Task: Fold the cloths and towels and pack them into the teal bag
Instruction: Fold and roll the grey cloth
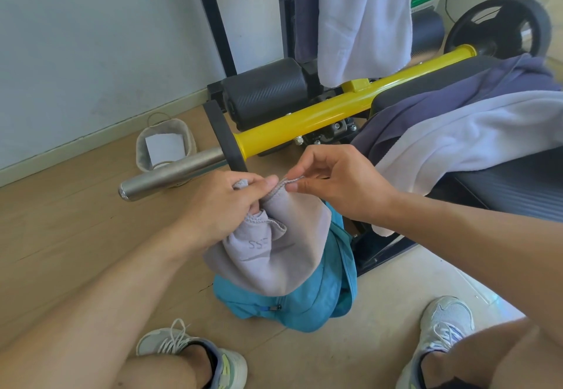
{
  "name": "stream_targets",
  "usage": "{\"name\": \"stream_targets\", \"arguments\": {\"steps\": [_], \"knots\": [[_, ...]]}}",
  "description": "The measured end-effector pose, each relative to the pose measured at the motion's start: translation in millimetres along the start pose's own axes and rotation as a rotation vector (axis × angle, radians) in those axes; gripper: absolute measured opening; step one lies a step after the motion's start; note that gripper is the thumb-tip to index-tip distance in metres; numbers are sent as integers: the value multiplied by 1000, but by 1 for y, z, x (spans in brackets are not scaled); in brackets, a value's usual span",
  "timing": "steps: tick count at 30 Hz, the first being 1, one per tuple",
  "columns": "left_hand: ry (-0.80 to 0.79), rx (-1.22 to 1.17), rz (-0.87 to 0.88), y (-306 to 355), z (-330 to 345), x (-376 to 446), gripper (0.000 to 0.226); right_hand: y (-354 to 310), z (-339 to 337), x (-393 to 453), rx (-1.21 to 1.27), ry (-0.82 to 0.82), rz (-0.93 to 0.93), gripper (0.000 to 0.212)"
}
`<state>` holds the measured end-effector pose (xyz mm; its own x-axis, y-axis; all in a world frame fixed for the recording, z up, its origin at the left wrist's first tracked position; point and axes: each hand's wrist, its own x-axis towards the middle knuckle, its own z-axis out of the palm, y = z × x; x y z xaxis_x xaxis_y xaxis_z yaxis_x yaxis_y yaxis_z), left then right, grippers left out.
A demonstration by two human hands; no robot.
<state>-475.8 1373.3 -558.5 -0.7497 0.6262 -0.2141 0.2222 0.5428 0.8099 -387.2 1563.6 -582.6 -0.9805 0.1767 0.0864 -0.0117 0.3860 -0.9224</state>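
Note:
A small pale grey-lilac cloth [283,251] hangs from both hands above the teal bag [307,306], which lies on the floor between my feet. My left hand [225,202] is bunched around the cloth's upper left part. My right hand [338,181] pinches its stitched top edge between thumb and forefinger. A white towel [475,129] and a dark blue cloth [451,90] lie draped over the black bench pad at the right. Another white towel [362,19] and a dark blue cloth [301,7] hang from the frame at the back.
A yellow bar [329,114] with a steel end sleeve [170,175] crosses the floor just beyond my hands. A small grey fabric basket [164,144] sits by the wall. A black weight plate [499,26] stands at the far right. My two shoes are at the bottom.

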Motion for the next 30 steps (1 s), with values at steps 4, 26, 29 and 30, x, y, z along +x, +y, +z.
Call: {"name": "stream_targets", "arguments": {"steps": [4, 26, 29, 30], "knots": [[-27, -134, -65, 0, 3, 1, 21, -4, -2, -2, -10, -32, -10, 11], [98, -129, 38, 5, 11, -2, 12, -6, -7, -3, -3, -22, 38, 27], [121, -149, 22, 4, 10, -1, 7, -8, -8, -4, -10, -1, 46, 39], [122, -165, 13, 4, 10, -1, 7, -8, -9, -4, -19, 2, 46, 40]]}}
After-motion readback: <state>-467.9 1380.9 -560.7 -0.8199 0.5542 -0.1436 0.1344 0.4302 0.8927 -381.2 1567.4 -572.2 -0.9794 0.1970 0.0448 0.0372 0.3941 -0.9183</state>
